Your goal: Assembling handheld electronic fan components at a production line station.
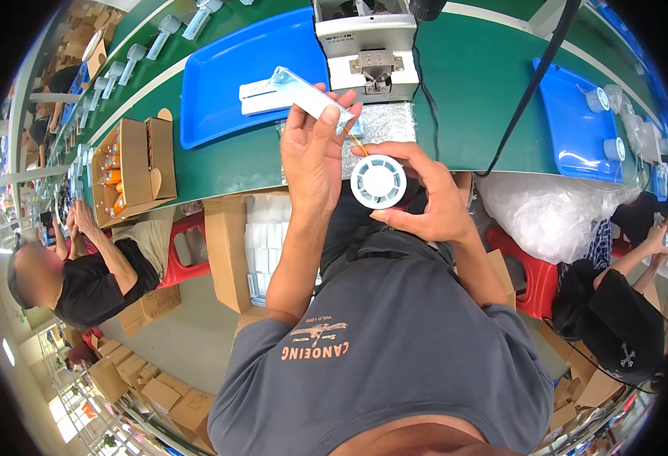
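My left hand (pixel 316 144) is closed around a pale blue-white plastic handle housing (pixel 303 93), tilted up to the left. In my right hand (pixel 431 194) is a round white fan head (pixel 379 182) with a slotted grille facing up, gripped by its rim between thumb and fingers. Thin red and yellow wires (pixel 356 140) run between the two parts, which are apart. Beyond my hands stands a white-and-grey bench machine (pixel 374 61) with a metal fixture on its front. A sheet of bubble wrap (pixel 391 121) lies before it.
Left of the machine is a blue tray (pixel 220 80) holding white flat parts (pixel 264 97). A cardboard box (pixel 131 169) of orange items stands further left. At right, another blue tray (pixel 569 114) carries round white parts. A black cable (pixel 530 95) hangs across the bench. Co-workers sit on both sides.
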### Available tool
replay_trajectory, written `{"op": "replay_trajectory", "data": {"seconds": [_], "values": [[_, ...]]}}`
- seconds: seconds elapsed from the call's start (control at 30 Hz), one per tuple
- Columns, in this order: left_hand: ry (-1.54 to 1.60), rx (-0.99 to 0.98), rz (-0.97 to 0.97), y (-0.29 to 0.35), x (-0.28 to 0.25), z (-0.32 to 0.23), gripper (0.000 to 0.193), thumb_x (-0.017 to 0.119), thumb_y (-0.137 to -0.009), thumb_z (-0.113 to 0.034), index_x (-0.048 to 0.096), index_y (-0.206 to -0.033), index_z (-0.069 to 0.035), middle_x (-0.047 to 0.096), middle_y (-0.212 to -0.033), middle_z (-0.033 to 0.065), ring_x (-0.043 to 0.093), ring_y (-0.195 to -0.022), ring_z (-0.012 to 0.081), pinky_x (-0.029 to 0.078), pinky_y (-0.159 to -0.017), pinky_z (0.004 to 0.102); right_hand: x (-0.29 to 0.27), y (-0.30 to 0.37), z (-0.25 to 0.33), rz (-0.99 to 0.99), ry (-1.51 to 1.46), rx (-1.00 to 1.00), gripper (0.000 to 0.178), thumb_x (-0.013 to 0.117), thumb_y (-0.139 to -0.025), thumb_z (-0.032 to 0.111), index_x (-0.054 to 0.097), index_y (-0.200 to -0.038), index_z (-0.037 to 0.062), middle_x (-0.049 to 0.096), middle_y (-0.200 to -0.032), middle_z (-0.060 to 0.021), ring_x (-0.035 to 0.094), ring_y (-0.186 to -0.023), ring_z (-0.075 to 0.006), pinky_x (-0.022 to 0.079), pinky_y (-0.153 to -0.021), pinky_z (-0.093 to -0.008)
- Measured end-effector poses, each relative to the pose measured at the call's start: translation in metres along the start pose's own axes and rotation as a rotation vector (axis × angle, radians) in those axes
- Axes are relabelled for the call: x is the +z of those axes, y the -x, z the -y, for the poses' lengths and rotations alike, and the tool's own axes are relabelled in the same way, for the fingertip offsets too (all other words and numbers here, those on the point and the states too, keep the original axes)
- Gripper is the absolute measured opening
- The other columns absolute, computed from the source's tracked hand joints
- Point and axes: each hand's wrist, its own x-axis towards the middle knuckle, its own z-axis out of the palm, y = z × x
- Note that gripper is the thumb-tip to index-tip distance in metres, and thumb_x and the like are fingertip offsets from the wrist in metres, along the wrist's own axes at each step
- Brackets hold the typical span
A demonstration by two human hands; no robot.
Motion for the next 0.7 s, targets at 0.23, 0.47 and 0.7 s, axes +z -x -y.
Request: {"op": "replay_trajectory", "data": {"seconds": [0.23,0.47,0.7], "values": [[-0.024,-0.021,0.023,0.002,-0.002,0.004,0.051,0.072,-0.091,-0.006,0.045,-0.133,0.002,0.062,-0.120,0.0151,0.063,-0.118,0.0318,0.053,-0.101,0.0451,0.000,-0.001,-0.002,-0.083,-0.080,-0.088,0.073,0.082,-0.071,0.001,0.051,-0.137,-0.0005,0.055,-0.141,-0.0198,0.055,-0.130,-0.0248,0.045,-0.107,-0.0357],[-0.175,0.092,0.076,0.014,0.009,-0.001,0.061,0.074,-0.087,0.001,0.040,-0.138,-0.003,0.065,-0.116,0.0216,0.066,-0.112,0.0292,0.056,-0.094,0.0396,0.003,-0.003,0.000,-0.160,-0.113,-0.023,0.070,0.080,-0.072,-0.004,0.058,-0.138,0.0068,0.048,-0.141,-0.0134,0.054,-0.129,-0.0261,0.053,-0.101,-0.0390],[-0.178,0.181,0.092,0.028,0.015,-0.002,0.059,0.072,-0.089,0.003,0.039,-0.137,-0.002,0.067,-0.117,0.0238,0.068,-0.101,0.0205,0.057,-0.087,0.0338,0.014,0.001,-0.001,-0.168,-0.402,0.014,0.061,0.078,-0.082,-0.002,0.052,-0.138,0.0003,0.045,-0.145,-0.0155,0.050,-0.133,-0.0250,0.046,-0.109,-0.0368]]}}
